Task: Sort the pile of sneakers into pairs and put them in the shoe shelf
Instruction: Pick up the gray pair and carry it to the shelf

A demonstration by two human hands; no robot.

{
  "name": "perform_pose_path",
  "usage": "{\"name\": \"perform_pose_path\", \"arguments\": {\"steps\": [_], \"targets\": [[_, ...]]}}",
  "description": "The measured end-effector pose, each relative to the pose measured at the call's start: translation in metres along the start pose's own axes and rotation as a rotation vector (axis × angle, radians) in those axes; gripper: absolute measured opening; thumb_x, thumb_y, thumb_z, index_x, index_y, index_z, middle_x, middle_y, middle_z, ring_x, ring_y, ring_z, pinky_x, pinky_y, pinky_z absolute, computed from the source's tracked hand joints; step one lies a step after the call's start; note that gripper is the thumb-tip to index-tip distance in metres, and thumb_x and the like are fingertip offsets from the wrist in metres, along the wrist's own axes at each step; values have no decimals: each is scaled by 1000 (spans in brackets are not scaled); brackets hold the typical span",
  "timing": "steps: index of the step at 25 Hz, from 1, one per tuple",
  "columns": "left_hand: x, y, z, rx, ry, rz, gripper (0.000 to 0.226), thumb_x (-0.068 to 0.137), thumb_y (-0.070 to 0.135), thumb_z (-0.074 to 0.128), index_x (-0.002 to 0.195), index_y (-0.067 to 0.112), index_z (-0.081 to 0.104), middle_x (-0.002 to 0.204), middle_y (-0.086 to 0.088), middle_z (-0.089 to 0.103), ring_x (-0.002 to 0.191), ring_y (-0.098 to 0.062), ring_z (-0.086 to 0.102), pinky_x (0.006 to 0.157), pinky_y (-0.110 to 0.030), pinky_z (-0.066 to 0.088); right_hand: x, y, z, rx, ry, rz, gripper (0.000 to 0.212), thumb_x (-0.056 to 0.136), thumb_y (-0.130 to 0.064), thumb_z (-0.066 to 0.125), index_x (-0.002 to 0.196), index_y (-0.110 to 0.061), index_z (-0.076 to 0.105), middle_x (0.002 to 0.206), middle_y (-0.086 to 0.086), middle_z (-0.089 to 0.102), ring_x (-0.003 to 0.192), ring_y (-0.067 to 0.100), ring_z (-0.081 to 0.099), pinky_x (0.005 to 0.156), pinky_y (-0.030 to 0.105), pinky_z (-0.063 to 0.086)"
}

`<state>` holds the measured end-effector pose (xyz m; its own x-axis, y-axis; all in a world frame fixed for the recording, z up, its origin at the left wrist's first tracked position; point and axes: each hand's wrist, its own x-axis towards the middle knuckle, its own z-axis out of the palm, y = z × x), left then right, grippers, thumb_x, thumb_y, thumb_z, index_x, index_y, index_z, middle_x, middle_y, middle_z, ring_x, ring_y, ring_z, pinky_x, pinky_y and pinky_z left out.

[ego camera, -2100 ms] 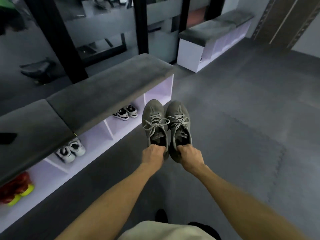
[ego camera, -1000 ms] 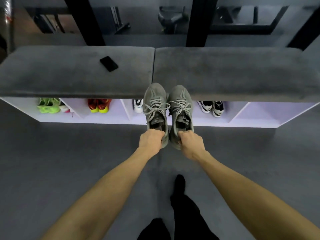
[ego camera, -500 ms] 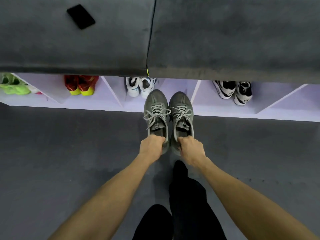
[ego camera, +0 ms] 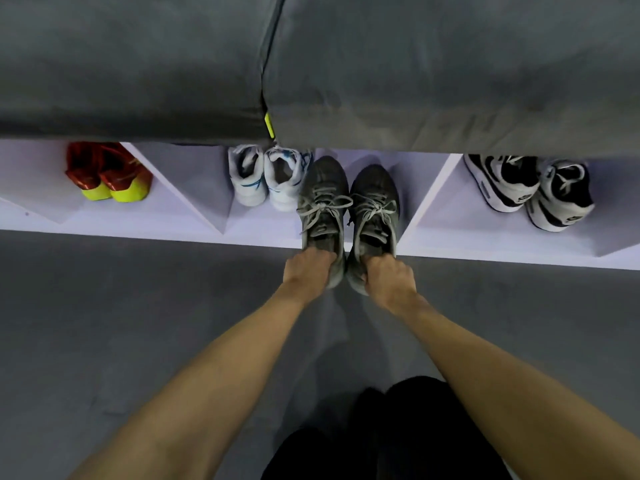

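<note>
I had my left hand (ego camera: 306, 271) clamped on the heel of the left grey sneaker (ego camera: 323, 209) and my right hand (ego camera: 389, 277) clamped on the heel of the right grey sneaker (ego camera: 374, 216). Both shoes pointed toes-first into the shoe shelf (ego camera: 485, 251), side by side, between the white pair (ego camera: 266, 178) and the black-and-white pair (ego camera: 530, 190). The red-and-yellow pair (ego camera: 107, 173) sat further left.

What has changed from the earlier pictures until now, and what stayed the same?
The person walked up to the shoe shelf and bent over it, carrying the grey sneakers forward and down until their toes reach the open compartment between the white pair and the black-and-white pair. The left hand and right hand kept the same heel grip; the shelved pairs did not move.
</note>
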<state>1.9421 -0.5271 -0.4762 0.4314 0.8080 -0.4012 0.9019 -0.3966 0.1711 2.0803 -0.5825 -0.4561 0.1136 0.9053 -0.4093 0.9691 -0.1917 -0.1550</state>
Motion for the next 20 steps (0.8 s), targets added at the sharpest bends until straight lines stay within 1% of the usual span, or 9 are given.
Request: {"name": "perform_pose_path", "arguments": {"steps": [3,4,6,7,9,10,13,16,20], "targets": [[54,-9,5,-31,78,14,16,90,12,52,103,14,63,109,-15,64,103,-35,60,80,-37,48,52,10,6,-37,58,-20,30,96,-22,48,124,-12,53,118,15,61,111,34,60,89,38,49],[71,-12,6,-35,100,19,16,90,13,52,103,14,63,108,-15,63,103,-36,60,80,-37,48,68,13,7,-45,71,-15,32,97,-25,45,125,-12,52,120,14,59,112,34,59,89,37,48],[103,-19,6,-33,118,29,18,91,15,50,105,14,63,110,-15,63,104,-36,59,80,-36,47,99,15,8,-46,78,7,44,96,-34,28,124,-12,52,120,13,58,112,33,59,89,36,48],[118,-23,7,-29,120,33,19,91,16,49,106,15,63,111,-15,62,105,-36,59,80,-35,47,114,16,8,-44,84,19,48,94,-36,23,125,-13,53,120,13,58,111,33,60,89,36,49],[145,-31,8,-19,132,41,22,91,18,50,109,16,63,115,-15,61,107,-37,58,83,-35,48,143,21,11,-40,106,22,35,96,-24,37,127,-14,52,123,14,57,113,33,59,91,38,49],[155,-34,8,-12,135,41,22,91,19,50,110,17,62,117,-15,60,108,-37,58,84,-35,47,153,24,13,-33,112,22,33,96,-18,43,128,-14,51,125,15,56,114,34,58,92,39,48],[181,-35,12,50,127,64,21,92,16,50,109,18,62,117,-14,60,109,-35,58,79,-32,45,178,29,22,-6,113,35,36,97,-18,46,133,-16,46,130,14,50,121,33,51,98,39,45],[202,-37,13,17,172,74,17,91,13,51,104,16,62,114,-15,62,107,-36,59,74,-31,41,202,31,28,25,156,65,32,95,-17,49,127,-19,52,127,14,54,119,34,55,95,40,48],[227,-42,8,-19,208,111,19,90,15,53,108,16,59,114,-14,62,107,-36,61,78,-33,46,229,38,26,27,212,44,28,93,-11,47,120,-14,55,122,14,59,119,34,53,92,40,49]]}}
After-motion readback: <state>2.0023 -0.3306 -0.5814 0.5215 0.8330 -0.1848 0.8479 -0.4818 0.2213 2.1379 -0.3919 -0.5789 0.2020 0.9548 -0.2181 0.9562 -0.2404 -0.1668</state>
